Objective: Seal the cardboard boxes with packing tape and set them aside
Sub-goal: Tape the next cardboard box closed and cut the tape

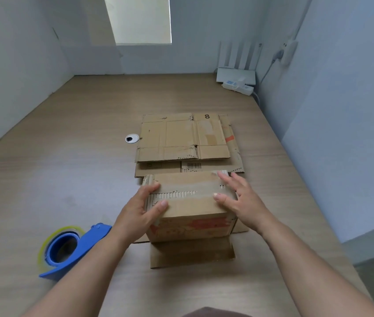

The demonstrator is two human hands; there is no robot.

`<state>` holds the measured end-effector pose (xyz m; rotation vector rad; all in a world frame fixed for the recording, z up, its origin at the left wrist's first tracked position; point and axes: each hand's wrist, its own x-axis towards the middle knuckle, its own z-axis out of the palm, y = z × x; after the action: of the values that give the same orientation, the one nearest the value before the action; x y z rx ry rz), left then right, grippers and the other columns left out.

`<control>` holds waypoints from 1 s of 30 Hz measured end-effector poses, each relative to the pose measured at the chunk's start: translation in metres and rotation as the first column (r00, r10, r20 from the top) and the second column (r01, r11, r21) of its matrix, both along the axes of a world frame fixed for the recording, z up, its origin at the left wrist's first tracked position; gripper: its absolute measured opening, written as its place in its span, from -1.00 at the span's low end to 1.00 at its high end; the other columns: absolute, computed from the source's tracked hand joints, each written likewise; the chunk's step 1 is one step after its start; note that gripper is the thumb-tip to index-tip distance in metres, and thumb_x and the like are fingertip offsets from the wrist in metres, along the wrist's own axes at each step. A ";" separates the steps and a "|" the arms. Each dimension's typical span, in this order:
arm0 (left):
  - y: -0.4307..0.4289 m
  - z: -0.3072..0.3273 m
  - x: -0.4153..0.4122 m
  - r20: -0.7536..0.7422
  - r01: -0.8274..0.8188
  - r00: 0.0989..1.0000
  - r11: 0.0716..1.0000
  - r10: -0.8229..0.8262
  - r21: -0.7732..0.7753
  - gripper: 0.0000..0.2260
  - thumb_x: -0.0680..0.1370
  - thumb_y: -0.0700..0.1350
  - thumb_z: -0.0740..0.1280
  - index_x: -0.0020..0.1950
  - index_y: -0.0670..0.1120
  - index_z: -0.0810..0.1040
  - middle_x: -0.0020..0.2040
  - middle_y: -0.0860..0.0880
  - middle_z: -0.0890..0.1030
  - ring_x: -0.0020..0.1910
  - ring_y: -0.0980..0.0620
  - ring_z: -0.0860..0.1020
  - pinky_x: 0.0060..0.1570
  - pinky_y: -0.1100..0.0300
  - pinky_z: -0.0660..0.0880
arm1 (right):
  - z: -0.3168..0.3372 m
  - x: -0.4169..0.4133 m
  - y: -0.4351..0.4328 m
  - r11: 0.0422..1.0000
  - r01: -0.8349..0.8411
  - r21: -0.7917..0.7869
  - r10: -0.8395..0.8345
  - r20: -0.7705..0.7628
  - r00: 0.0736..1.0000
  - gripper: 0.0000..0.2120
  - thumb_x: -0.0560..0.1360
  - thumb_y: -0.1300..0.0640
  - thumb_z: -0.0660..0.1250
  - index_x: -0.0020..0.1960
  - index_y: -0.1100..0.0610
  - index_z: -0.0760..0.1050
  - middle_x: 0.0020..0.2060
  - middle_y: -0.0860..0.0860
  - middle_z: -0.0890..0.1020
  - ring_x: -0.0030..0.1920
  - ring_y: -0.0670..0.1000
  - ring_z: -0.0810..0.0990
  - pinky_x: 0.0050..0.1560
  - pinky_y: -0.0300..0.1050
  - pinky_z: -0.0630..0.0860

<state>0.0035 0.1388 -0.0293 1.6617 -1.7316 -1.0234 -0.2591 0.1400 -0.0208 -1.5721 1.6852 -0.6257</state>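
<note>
Head-camera view down onto a pale wooden counter [89,156]. A small cardboard box [188,209] sits in the near centre, its top flaps folded shut, with both hands holding them down. The left hand [142,209] grips the box's left edge, fingers bent over the top and thumb lying on the near flap. The right hand [241,200] is spread open, its straight fingers pressing the right end and holding nothing.

The centre seam shows torn, ribbed cardboard; whether any tape crosses it is hard to tell. One loose flap [192,255] lies flat on the counter in front of the box.

A blue tape dispenser [67,248] rests untouched near the left forearm. Flattened boxes [181,138] are stacked just behind.

The step appears to be closing the flaps before taping. The next move likely calls for one hand to keep the flaps down while the other reaches left for the dispenser.
</note>
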 end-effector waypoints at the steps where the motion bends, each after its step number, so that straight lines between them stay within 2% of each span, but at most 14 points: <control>1: 0.000 0.000 0.001 0.005 0.008 1.000 1.000 -0.008 -0.005 -0.60 0.56 0.05 0.29 0.40 0.10 0.34 0.21 0.14 0.36 0.07 0.13 0.42 -0.29 0.56 0.40 | 0.001 0.000 -0.001 0.999 -0.029 0.026 0.028 0.020 0.999 -0.48 0.51 -0.03 0.36 0.43 -0.20 0.30 0.52 0.00 0.12 0.50 0.01 0.14 0.43 -0.10 0.11; 6: 0.001 -0.001 0.003 -0.002 0.072 0.997 0.997 -0.072 0.003 -0.60 0.59 0.03 0.25 0.43 0.11 0.32 0.25 0.15 0.36 0.16 0.13 0.41 -0.21 0.59 0.38 | -0.006 0.002 0.001 1.000 -0.026 0.016 0.024 0.088 0.996 -0.53 0.51 0.03 0.37 0.39 -0.14 0.38 0.49 0.03 0.19 0.49 0.01 0.15 0.45 -0.13 0.07; 8: 0.000 0.000 0.004 0.009 0.096 0.995 0.995 -0.096 -0.003 -0.59 0.59 0.04 0.25 0.44 0.11 0.31 0.26 0.16 0.35 0.20 0.13 0.40 -0.11 0.57 0.38 | -0.006 0.001 0.001 1.000 -0.014 0.006 0.013 0.095 0.995 -0.55 0.51 0.05 0.37 0.38 -0.09 0.41 0.47 0.02 0.22 0.48 0.01 0.18 0.45 -0.15 0.09; 11: 0.000 0.006 0.010 -0.031 0.136 0.990 0.991 -0.135 0.014 -0.52 0.56 0.11 0.22 0.48 0.11 0.25 0.32 0.19 0.31 0.29 0.17 0.33 0.20 0.30 0.37 | -0.006 0.001 0.000 1.000 0.005 0.011 -0.006 0.123 0.992 -0.55 0.50 0.07 0.39 0.37 -0.05 0.44 0.45 0.01 0.26 0.44 -0.02 0.25 0.46 -0.18 0.12; 13: 0.005 0.011 0.028 -0.063 0.028 0.998 1.000 -0.028 0.004 -0.46 0.54 0.17 0.17 0.50 0.08 0.20 0.33 0.18 0.30 0.29 0.15 0.35 0.22 0.18 0.37 | -0.007 0.001 0.000 1.000 0.016 0.013 -0.018 0.136 0.991 -0.56 0.49 0.08 0.40 0.35 -0.04 0.45 0.45 0.02 0.28 0.43 -0.02 0.27 0.47 -0.14 0.13; 15: 0.011 0.005 0.058 0.104 -0.199 0.973 0.978 0.204 -0.059 -0.46 0.55 0.18 0.19 0.47 -0.04 0.28 0.37 0.07 0.38 0.31 0.04 0.41 0.23 0.08 0.38 | -0.006 0.002 -0.001 1.000 0.024 0.012 -0.025 0.137 0.990 -0.56 0.48 0.09 0.41 0.35 -0.03 0.46 0.44 0.02 0.29 0.43 -0.01 0.27 0.48 -0.10 0.14; 17: 0.022 -0.006 0.092 0.393 -0.373 0.846 0.927 0.361 -0.047 -0.44 0.53 0.23 0.24 0.33 -0.18 0.42 0.30 -0.11 0.51 0.25 -0.12 0.48 0.19 0.00 0.42 | -0.007 0.003 -0.001 1.000 0.027 0.011 -0.028 0.137 0.990 -0.56 0.49 0.11 0.41 0.35 -0.02 0.46 0.44 0.02 0.29 0.43 -0.01 0.27 0.48 -0.12 0.12; 18: 0.028 -0.015 0.104 0.527 -0.403 0.777 0.915 0.346 -0.006 -0.42 0.49 0.29 0.26 0.19 -0.20 0.48 0.17 -0.15 0.57 0.14 -0.15 0.53 0.08 0.01 0.47 | -0.007 0.003 -0.001 1.000 0.029 0.010 -0.030 0.138 0.990 -0.56 0.49 0.11 0.41 0.35 -0.01 0.46 0.44 0.02 0.29 0.43 -0.01 0.27 0.47 -0.14 0.12; 20: 0.040 -0.031 0.118 0.694 -0.390 0.694 0.909 0.189 0.143 -0.42 0.39 0.38 0.31 -0.04 -0.16 0.45 -0.10 -0.09 0.58 -0.12 -0.10 0.54 -0.20 0.10 0.46 | -0.007 0.002 -0.002 0.999 0.033 0.009 -0.034 0.142 0.989 -0.56 0.48 0.11 0.41 0.35 -0.02 0.46 0.44 0.01 0.30 0.43 -0.01 0.27 0.46 -0.16 0.13; 22: 0.046 -0.043 0.121 0.752 -0.362 0.658 0.894 0.046 0.263 -0.42 0.38 0.38 0.33 0.01 -0.12 0.37 -0.12 -0.02 0.52 -0.17 -0.04 0.50 -0.24 0.15 0.42 | -0.007 0.003 -0.001 0.999 0.037 0.007 -0.037 0.139 0.990 -0.56 0.48 0.09 0.41 0.34 -0.04 0.47 0.43 0.00 0.31 0.42 0.00 0.29 0.45 -0.14 0.15; 24: 0.045 -0.049 0.124 0.753 -0.369 0.656 0.893 0.055 0.256 -0.47 0.41 0.31 0.36 0.03 -0.11 0.36 -0.14 -0.02 0.50 -0.17 -0.04 0.50 -0.23 0.16 0.40 | -0.008 0.003 -0.001 0.999 0.037 0.007 -0.038 0.134 0.990 -0.56 0.48 0.09 0.41 0.34 -0.05 0.46 0.42 0.00 0.32 0.41 0.00 0.30 0.43 -0.16 0.17; 26: 0.040 -0.048 0.128 0.722 -0.371 0.684 0.902 0.103 0.223 -0.55 0.41 0.26 0.39 -0.05 -0.10 0.40 -0.18 -0.01 0.54 -0.18 -0.04 0.53 -0.26 0.15 0.40 | -0.009 0.003 -0.001 0.999 0.043 0.005 -0.043 0.128 0.991 -0.57 0.48 0.09 0.41 0.33 -0.06 0.47 0.43 0.00 0.32 0.40 -0.01 0.30 0.44 -0.15 0.16; 28: 0.036 -0.041 0.132 0.645 -0.357 0.750 0.910 0.145 0.211 -0.61 0.41 0.25 0.40 -0.11 -0.06 0.45 -0.19 -0.02 0.58 -0.21 -0.03 0.54 -0.26 0.14 0.44 | -0.008 0.004 -0.002 0.999 0.049 0.008 -0.049 0.117 0.992 -0.57 0.47 0.07 0.42 0.32 -0.09 0.47 0.42 0.01 0.33 0.40 0.00 0.32 0.46 -0.11 0.16; 30: 0.030 -0.017 0.128 0.516 -0.346 0.826 0.927 0.226 0.147 -0.67 0.42 0.21 0.41 -0.06 -0.02 0.50 -0.14 -0.02 0.59 -0.20 -0.06 0.54 -0.20 0.12 0.47 | -0.007 0.004 -0.002 0.999 0.047 0.014 -0.048 0.113 0.992 -0.56 0.47 0.07 0.42 0.32 -0.08 0.47 0.40 0.00 0.35 0.38 0.00 0.33 0.41 -0.17 0.18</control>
<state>0.1319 0.1691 -0.0467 2.4233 -1.6122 -0.7181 -0.2546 0.1385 -0.0274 -1.4642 1.6426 -0.7147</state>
